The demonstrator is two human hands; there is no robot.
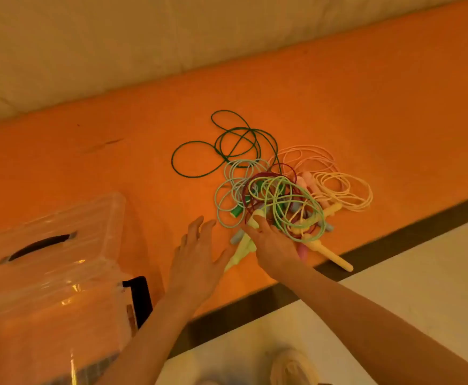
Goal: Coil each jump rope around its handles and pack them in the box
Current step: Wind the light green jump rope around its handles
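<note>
Yellow handle [252, 222] was gripped by right hand [273, 243] amid tangled ropes [277, 195]; left hand [196, 251] was spread flat; clear box [60, 245] was seen beside it.

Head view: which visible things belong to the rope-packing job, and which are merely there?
Job:
tangled jump ropes
yellow handle under the right hand
left hand, open
clear box

Merely there:
orange surface
shoe
</note>
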